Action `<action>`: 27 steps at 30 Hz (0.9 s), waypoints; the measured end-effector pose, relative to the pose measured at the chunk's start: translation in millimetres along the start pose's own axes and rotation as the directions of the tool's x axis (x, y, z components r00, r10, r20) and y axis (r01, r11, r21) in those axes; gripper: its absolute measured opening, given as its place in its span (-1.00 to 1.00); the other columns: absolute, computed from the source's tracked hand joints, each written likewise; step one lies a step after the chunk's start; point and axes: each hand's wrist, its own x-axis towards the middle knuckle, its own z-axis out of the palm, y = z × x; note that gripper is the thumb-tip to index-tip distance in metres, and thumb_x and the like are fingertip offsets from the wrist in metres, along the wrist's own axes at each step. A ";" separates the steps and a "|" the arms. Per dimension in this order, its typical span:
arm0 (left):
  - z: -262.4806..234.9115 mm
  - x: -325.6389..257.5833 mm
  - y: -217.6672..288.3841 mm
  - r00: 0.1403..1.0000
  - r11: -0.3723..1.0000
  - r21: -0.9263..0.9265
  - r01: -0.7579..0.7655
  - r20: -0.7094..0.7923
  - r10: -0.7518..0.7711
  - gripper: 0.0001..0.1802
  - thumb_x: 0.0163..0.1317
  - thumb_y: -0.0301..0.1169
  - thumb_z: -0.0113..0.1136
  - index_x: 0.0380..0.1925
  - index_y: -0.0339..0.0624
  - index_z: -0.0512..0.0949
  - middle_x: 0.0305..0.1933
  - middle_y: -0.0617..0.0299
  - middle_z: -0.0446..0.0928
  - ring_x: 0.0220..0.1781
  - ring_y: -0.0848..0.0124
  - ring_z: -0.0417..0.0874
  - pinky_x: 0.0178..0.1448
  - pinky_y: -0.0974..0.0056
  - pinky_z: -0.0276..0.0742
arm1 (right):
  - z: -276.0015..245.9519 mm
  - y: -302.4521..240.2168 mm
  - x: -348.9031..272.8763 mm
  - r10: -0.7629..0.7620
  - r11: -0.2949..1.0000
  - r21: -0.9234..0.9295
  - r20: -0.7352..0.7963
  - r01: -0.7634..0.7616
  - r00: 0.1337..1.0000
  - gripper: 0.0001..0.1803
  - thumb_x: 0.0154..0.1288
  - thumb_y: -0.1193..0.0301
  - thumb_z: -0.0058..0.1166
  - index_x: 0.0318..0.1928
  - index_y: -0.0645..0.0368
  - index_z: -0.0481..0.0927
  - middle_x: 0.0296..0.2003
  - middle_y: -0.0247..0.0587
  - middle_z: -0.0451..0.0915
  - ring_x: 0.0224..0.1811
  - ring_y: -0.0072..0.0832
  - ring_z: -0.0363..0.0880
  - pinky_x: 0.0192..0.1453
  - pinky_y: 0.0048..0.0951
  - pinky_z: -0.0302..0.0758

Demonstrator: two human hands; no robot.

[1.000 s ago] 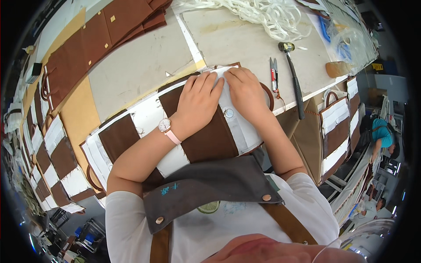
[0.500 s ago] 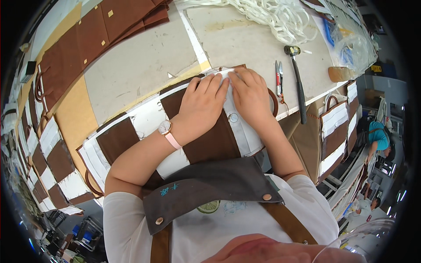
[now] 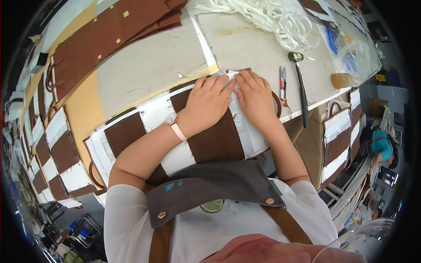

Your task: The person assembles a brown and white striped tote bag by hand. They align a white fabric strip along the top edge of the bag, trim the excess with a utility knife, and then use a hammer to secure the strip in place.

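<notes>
A brown-and-white bag [image 3: 215,138] lies across the near table edge, against my apron. It has brown and white blocks, frayed threads along the seams, and a curved brown handle at each end. My left hand [image 3: 208,101], with a pink-strapped watch at its wrist, rests on the bag with bent fingers gripping its far edge. Beside it, my right hand [image 3: 255,100] holds the same edge near the right corner, its thumb toward the left hand. The fingertips are partly hidden. A round metal snap [image 3: 238,117] shows on the white strip below my hands.
Right of the bag lie thread snips [image 3: 283,83] and a black-handled mallet [image 3: 301,85]. White tape [image 3: 280,24] is heaped at the back. Brown panels [image 3: 109,33] are stacked far left, with more checked bags [image 3: 66,153] below. Another bag [image 3: 337,131] stands at right.
The whole view has shifted slightly, moving the table and bag a little right and down in the picture. My hands remain at the bag's far edge, the right thumb now drawn lower.
</notes>
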 end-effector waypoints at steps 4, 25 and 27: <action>1.8 0.4 -2.1 1.000 1.000 0.028 -0.015 -0.020 0.015 -0.44 0.23 -0.29 0.25 0.24 -0.20 0.49 0.19 0.05 0.46 0.24 0.15 0.44 0.30 0.09 0.31 | 2.0 0.4 -4.8 0.021 0.999 -0.047 0.054 -0.018 0.998 -0.50 0.36 0.23 0.14 0.24 0.16 0.49 0.24 -0.14 0.50 0.34 -0.19 0.42 0.37 -0.02 0.28; -146.1 -198.0 -19.5 0.854 0.873 0.244 0.422 0.215 -0.473 -0.36 0.32 -0.24 0.25 0.38 -0.12 0.36 0.51 -0.10 0.21 0.57 -0.06 0.15 0.57 -0.13 0.11 | -26.3 101.0 0.2 -0.047 0.991 -0.112 0.198 0.070 0.979 -0.52 0.44 0.26 0.03 0.29 0.19 0.48 0.34 -0.08 0.45 0.40 0.00 0.32 0.45 -0.03 0.23; -148.6 -203.2 -20.2 0.848 0.865 0.246 0.436 0.209 -0.487 -0.33 0.31 -0.22 0.26 0.39 -0.14 0.34 0.52 -0.09 0.21 0.58 -0.03 0.15 0.58 -0.11 0.11 | -30.5 89.9 8.9 -0.073 0.988 -0.117 0.193 0.097 0.978 -0.55 0.39 0.31 0.10 0.24 0.19 0.52 0.30 -0.06 0.47 0.37 0.02 0.35 0.43 -0.03 0.25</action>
